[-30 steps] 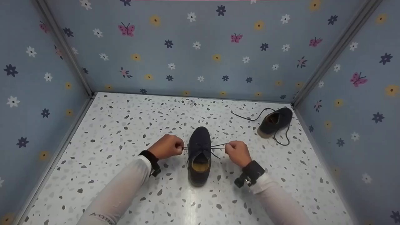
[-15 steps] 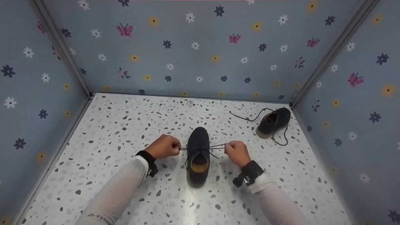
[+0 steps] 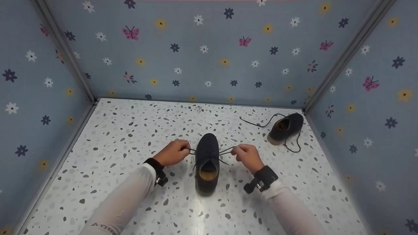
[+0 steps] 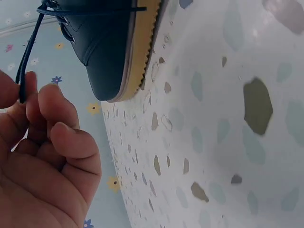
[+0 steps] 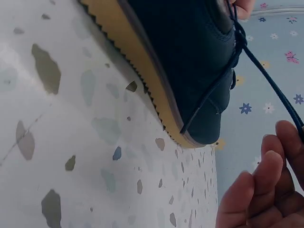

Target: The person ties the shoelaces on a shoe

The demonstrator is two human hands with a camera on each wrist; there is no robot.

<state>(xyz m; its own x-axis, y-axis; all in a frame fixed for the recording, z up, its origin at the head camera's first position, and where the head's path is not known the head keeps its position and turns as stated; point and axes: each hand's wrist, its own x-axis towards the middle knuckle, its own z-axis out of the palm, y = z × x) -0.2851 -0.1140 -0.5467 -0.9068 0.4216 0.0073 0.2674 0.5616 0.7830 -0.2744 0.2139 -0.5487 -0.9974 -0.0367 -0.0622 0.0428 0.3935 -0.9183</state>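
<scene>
A dark navy lace-up shoe (image 3: 208, 142) stands on the speckled surface, toe pointing away. At its laces is a bow, with a loop out to each side and a loose lace end (image 5: 205, 102) hanging over the flank. My left hand (image 3: 172, 153) pinches the left loop (image 4: 29, 52) between thumb and index finger; its other fingers are loosely bent. On the other side, my right hand (image 3: 249, 158) holds the right loop (image 5: 271, 81) at its fingertips, partly cut off at the right wrist view's edge. The shoe's yellowish sole (image 5: 147, 71) rests flat.
A second dark shoe (image 3: 295, 122) sits at the back right corner, its untied lace (image 3: 261, 125) trailing leftward. Flower-patterned panels (image 3: 202, 52) enclose the white speckled surface (image 3: 137, 124) at the back and both sides.
Both hands have risen slightly toward the toe, and the right one has come a little nearer the shoe. The loops, pulled taut before, now slant upward and look slacker. The right hand's fingers have loosened.
</scene>
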